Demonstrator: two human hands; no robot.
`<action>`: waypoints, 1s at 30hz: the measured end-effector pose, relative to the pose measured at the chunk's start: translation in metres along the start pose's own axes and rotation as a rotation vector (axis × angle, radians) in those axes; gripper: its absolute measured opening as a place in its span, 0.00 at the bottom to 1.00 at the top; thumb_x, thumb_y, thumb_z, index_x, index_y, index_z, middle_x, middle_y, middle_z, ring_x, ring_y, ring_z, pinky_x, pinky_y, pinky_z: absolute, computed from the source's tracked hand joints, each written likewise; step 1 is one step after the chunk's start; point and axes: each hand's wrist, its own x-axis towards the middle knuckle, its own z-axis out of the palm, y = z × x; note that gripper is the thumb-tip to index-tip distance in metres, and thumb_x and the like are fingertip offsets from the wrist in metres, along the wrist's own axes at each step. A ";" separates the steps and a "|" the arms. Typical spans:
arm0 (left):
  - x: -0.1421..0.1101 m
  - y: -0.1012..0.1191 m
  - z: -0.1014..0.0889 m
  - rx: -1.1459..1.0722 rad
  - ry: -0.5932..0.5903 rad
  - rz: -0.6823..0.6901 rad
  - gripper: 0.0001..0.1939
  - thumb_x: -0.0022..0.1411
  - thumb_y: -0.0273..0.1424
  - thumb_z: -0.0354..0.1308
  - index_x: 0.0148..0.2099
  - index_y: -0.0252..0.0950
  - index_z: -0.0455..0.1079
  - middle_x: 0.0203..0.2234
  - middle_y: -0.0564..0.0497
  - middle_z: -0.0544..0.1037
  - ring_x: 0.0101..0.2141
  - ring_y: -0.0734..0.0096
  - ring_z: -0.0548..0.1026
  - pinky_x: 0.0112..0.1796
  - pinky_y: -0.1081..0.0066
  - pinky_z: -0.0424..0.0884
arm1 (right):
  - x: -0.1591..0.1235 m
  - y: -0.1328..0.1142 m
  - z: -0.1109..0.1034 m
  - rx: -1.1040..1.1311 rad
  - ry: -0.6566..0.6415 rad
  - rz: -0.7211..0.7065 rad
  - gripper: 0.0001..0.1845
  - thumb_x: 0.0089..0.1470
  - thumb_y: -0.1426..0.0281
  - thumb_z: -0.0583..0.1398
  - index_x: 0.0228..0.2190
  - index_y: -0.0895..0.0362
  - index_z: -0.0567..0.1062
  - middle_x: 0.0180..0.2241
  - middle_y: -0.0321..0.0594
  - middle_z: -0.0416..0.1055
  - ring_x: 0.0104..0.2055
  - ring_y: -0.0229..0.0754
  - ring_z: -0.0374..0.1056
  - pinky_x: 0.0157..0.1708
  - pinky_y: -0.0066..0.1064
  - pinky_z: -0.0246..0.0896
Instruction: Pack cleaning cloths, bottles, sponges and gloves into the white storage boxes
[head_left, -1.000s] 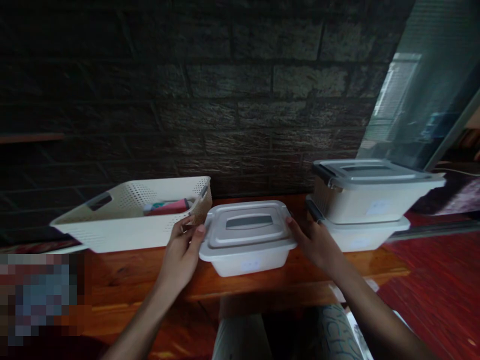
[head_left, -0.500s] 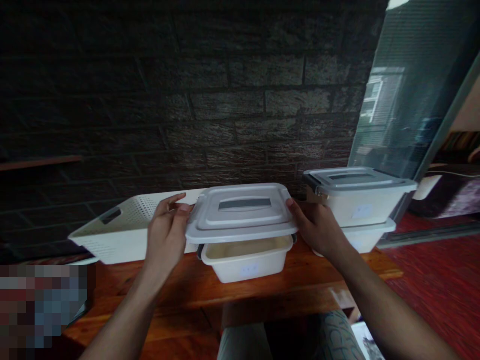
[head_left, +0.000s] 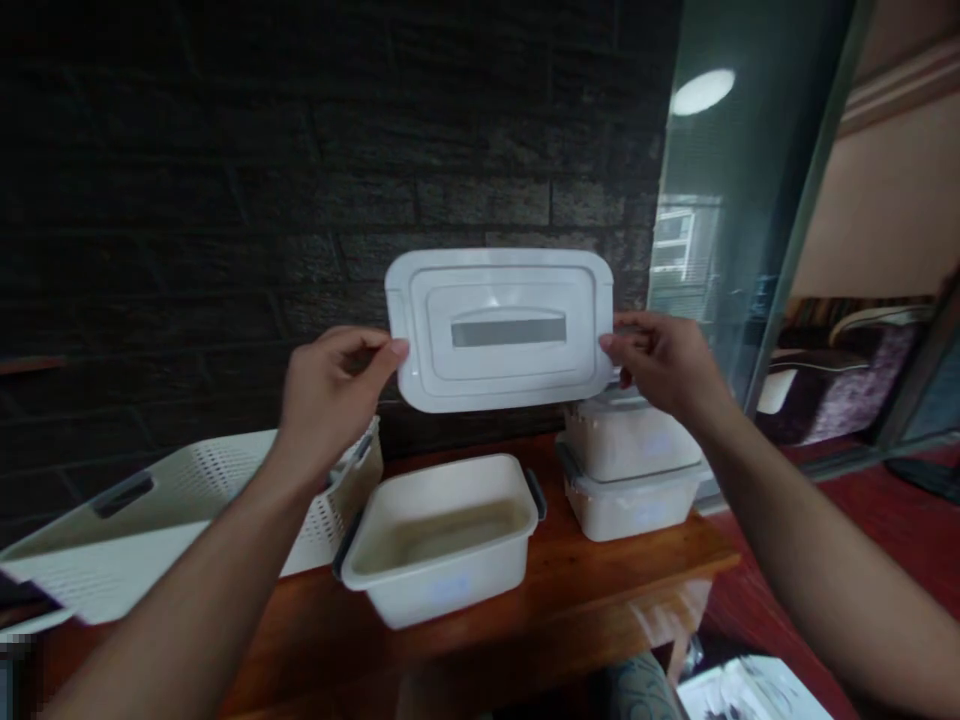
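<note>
My left hand (head_left: 334, 395) and my right hand (head_left: 664, 360) pinch the two short ends of a white plastic lid (head_left: 510, 375). The lid is raised and tipped up, its top with a grey strip facing me. Below it, a white storage box (head_left: 450, 590) stands uncovered on the wooden bench, its dark side clips hanging at both ends. From this angle its visible floor looks bare. The fingers behind the lid's edge are partly hidden.
A white perforated basket (head_left: 112, 570) stands at the left, partly behind my left forearm. Two stacked lidded boxes (head_left: 634, 505) are on the right of the wooden bench (head_left: 585, 590). Behind rises a dark brick wall (head_left: 345, 200), with a glass panel (head_left: 690, 160) to its right.
Both hands have lifted the lid off the middle box and tilted it upright. The box now shows its open inside. The camera view has shifted to the right.
</note>
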 end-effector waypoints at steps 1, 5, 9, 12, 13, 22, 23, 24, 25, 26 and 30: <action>0.009 0.003 0.011 0.003 -0.013 0.043 0.09 0.61 0.39 0.67 0.38 0.38 0.80 0.34 0.52 0.81 0.34 0.66 0.77 0.37 0.66 0.72 | 0.010 0.006 -0.011 0.045 0.026 0.019 0.16 0.56 0.61 0.66 0.41 0.58 0.78 0.22 0.37 0.75 0.19 0.41 0.70 0.17 0.26 0.58; 0.040 0.020 0.058 -0.038 -0.020 0.238 0.08 0.58 0.37 0.69 0.37 0.38 0.82 0.34 0.51 0.81 0.37 0.65 0.78 0.39 0.67 0.72 | 0.039 0.029 -0.061 0.025 0.097 -0.043 0.14 0.53 0.61 0.68 0.33 0.59 0.77 0.29 0.42 0.78 0.22 0.42 0.74 0.17 0.27 0.62; 0.052 0.033 0.103 -0.062 -0.102 0.386 0.10 0.60 0.39 0.68 0.40 0.40 0.83 0.37 0.49 0.81 0.38 0.65 0.78 0.35 0.69 0.72 | 0.049 0.066 -0.111 -0.246 0.104 -0.096 0.15 0.56 0.61 0.66 0.37 0.61 0.82 0.30 0.45 0.80 0.24 0.41 0.73 0.21 0.29 0.63; 0.052 0.032 0.134 -0.052 -0.255 0.486 0.10 0.65 0.38 0.64 0.43 0.41 0.84 0.37 0.48 0.82 0.38 0.65 0.79 0.39 0.68 0.74 | 0.048 0.099 -0.137 -0.437 0.006 -0.094 0.16 0.54 0.73 0.62 0.44 0.62 0.83 0.32 0.45 0.81 0.29 0.43 0.75 0.29 0.30 0.66; 0.051 0.030 0.144 -0.046 -0.312 0.522 0.10 0.66 0.37 0.63 0.44 0.41 0.84 0.38 0.48 0.82 0.39 0.65 0.79 0.40 0.68 0.74 | 0.046 0.108 -0.142 -0.493 -0.027 -0.096 0.19 0.51 0.77 0.61 0.45 0.62 0.83 0.35 0.45 0.82 0.33 0.44 0.76 0.33 0.30 0.67; 0.035 0.001 0.190 0.083 -0.623 0.732 0.16 0.73 0.35 0.52 0.49 0.43 0.82 0.43 0.46 0.84 0.43 0.64 0.81 0.44 0.68 0.76 | 0.030 0.148 -0.145 -0.569 -0.196 -0.134 0.16 0.54 0.76 0.60 0.42 0.57 0.85 0.39 0.42 0.84 0.37 0.44 0.79 0.35 0.28 0.65; 0.034 0.000 0.189 0.106 -0.646 0.741 0.16 0.74 0.34 0.51 0.49 0.44 0.82 0.44 0.47 0.84 0.44 0.64 0.81 0.45 0.68 0.76 | 0.029 0.151 -0.144 -0.567 -0.203 -0.136 0.17 0.54 0.76 0.60 0.42 0.56 0.85 0.38 0.41 0.84 0.35 0.43 0.78 0.34 0.28 0.65; 0.033 -0.002 0.188 0.122 -0.664 0.750 0.17 0.74 0.33 0.51 0.50 0.44 0.82 0.44 0.47 0.84 0.44 0.64 0.81 0.46 0.68 0.76 | 0.028 0.154 -0.144 -0.565 -0.210 -0.136 0.17 0.54 0.77 0.60 0.42 0.55 0.85 0.37 0.40 0.84 0.33 0.42 0.77 0.33 0.28 0.64; 0.032 -0.002 0.187 0.133 -0.679 0.757 0.17 0.74 0.33 0.50 0.50 0.44 0.81 0.44 0.47 0.84 0.44 0.64 0.81 0.46 0.68 0.76 | 0.027 0.157 -0.143 -0.565 -0.220 -0.137 0.18 0.54 0.77 0.60 0.42 0.55 0.85 0.37 0.39 0.84 0.32 0.41 0.77 0.33 0.28 0.64; 0.032 -0.003 0.186 0.140 -0.692 0.764 0.17 0.74 0.32 0.50 0.51 0.44 0.81 0.45 0.48 0.84 0.44 0.64 0.81 0.46 0.68 0.76 | 0.026 0.160 -0.143 -0.567 -0.234 -0.139 0.18 0.53 0.78 0.59 0.42 0.55 0.85 0.36 0.39 0.84 0.31 0.41 0.76 0.33 0.27 0.64; 0.030 -0.003 0.182 0.166 -0.753 0.779 0.17 0.74 0.31 0.50 0.52 0.45 0.81 0.47 0.48 0.83 0.46 0.65 0.81 0.49 0.68 0.76 | 0.024 0.166 -0.141 -0.588 -0.294 -0.140 0.20 0.52 0.79 0.58 0.42 0.55 0.85 0.37 0.39 0.84 0.32 0.41 0.76 0.34 0.28 0.64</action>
